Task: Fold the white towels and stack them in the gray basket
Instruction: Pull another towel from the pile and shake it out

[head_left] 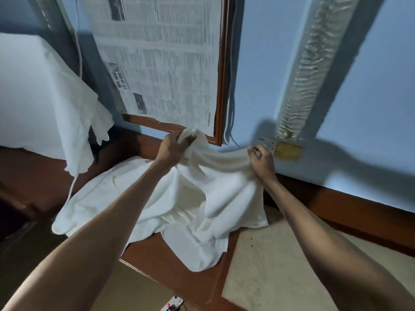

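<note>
- White towel (202, 198): its top edge is bunched in the left hand's (174, 147) curled fingers and pinched by the right hand (261, 161), raised between them.
- Its lower folds rest on the brown desk (166, 263), against the far edge.
- Another white cloth (45, 90) hangs draped at the far left.

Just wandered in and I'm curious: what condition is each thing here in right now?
white towel: unfolded, rumpled, top edge lifted, the rest lying on the table.
left hand: raised, grips the towel's top edge.
right hand: raised, grips the same edge.
wooden table: partly covered by the towel.
white cloth at left: draped, hanging down.
newspaper: spread flat over a wooden frame.
gray basket: not in view.
</note>
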### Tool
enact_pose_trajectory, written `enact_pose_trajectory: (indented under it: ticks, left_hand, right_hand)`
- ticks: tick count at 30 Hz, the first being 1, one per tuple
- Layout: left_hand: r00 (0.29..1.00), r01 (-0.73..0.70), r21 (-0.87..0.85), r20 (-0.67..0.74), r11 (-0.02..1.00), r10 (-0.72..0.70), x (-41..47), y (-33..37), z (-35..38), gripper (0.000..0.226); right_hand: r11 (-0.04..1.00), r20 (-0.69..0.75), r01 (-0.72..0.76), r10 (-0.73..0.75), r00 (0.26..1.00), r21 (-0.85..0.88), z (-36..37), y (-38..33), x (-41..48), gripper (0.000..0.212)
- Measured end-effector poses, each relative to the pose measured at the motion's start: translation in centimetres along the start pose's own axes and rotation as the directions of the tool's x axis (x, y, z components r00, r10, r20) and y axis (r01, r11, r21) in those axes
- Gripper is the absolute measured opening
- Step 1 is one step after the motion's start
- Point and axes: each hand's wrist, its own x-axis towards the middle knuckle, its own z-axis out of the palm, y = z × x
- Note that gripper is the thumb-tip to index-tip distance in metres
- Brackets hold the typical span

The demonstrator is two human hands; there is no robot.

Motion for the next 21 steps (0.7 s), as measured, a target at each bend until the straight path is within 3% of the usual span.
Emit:
enact_pose_trajectory:
  ticks: [5, 13, 16, 21]
  left_hand:
    - [0.988, -0.122, -0.1, 0.082, 0.987, 0.13, -1.9, 6.8, 6.1, 0.038]
    - [0.922, -0.271, -0.134, 0.248, 0.953, 0.297, -4.9, 14.9, 17.3, 0.057]
    - [0.891, -0.302, -0.125, 0.317, 0.945, 0.327, -6.2, 17.7, 21.8, 0.047]
    - [0.86, -0.24, -0.201, 0.409, 0.95, 0.304, -8.8, 21.9, 29.2, 0.052]
  right_hand:
    - [0.999, -0.157, 0.005, -0.012, 0.988, -0.045, -9.0, -0.5, -0.9, 0.021]
    - [0.996, -0.364, -0.074, 0.055, 0.93, -0.039, -23.2, -0.7, -1.8, 0.039]
    - [0.994, -0.41, -0.103, 0.084, 0.908, -0.024, -28.6, 0.1, -2.3, 0.027]
    - [0.99, -0.434, -0.13, 0.093, 0.896, -0.056, -37.9, 2.2, -2.5, 0.025]
